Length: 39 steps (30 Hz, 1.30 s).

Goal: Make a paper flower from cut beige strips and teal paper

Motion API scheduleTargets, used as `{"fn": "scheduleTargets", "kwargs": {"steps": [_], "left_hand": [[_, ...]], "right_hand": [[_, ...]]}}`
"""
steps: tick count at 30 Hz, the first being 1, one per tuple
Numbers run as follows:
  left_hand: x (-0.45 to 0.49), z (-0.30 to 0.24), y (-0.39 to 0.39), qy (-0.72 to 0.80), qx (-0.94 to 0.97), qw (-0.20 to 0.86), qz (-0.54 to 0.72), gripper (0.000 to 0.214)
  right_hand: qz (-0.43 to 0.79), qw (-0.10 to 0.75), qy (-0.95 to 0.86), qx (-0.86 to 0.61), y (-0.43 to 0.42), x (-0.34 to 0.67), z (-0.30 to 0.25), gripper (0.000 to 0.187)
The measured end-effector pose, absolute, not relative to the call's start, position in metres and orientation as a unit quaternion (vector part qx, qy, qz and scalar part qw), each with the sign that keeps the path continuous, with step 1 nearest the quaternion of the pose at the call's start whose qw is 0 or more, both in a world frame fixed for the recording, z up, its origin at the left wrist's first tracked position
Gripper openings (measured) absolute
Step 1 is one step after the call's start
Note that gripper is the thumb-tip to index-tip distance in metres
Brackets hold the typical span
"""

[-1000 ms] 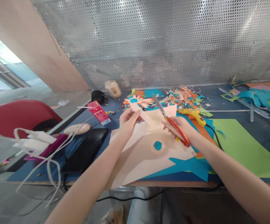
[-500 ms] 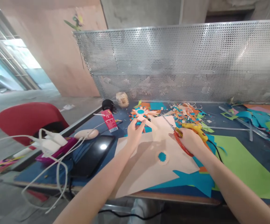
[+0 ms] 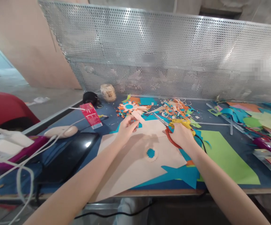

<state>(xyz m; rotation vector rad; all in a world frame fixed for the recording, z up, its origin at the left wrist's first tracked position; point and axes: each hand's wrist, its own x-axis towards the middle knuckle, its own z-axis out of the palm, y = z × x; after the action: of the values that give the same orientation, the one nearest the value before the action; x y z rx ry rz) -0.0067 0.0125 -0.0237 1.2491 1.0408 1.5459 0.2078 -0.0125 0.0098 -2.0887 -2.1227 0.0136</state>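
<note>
My left hand (image 3: 127, 125) pinches a narrow strip of cream paper (image 3: 138, 117) between thumb and fingers. Wrapped round the red-orange handles of a pair of scissors (image 3: 170, 137) is my right hand (image 3: 183, 135). The blades are slightly apart and point up and left, to the right of the strip and not touching it. Beneath both hands lies a large cream sheet (image 3: 126, 165), bearing a small cream ring with a jagged blue centre (image 3: 151, 153). A layered paper flower (image 3: 129, 106) with a blue middle sits beyond my left hand.
A yellow glue gun (image 3: 182, 123) lies behind my right hand. Paper scraps (image 3: 176, 107) are heaped farther back, before a perforated metal screen (image 3: 126, 47). Green sheet (image 3: 226, 156) lies right; phone-like black slab (image 3: 67, 156), mouse (image 3: 61, 131), pink drink carton (image 3: 91, 115) and white cables left.
The view has turned to the right, so things on the table sit farther left. The strip in my left hand looks shorter, and the scissors have tilted flatter.
</note>
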Motion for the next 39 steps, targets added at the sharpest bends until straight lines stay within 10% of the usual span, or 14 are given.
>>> {"fn": "scheduleTargets", "kwargs": {"steps": [39], "left_hand": [[-0.004,-0.014,0.007,0.356,0.373,0.473,0.714,0.031]], "right_hand": [[0.157,0.174,-0.784,-0.575,-0.018,0.201,0.007,0.040]]}}
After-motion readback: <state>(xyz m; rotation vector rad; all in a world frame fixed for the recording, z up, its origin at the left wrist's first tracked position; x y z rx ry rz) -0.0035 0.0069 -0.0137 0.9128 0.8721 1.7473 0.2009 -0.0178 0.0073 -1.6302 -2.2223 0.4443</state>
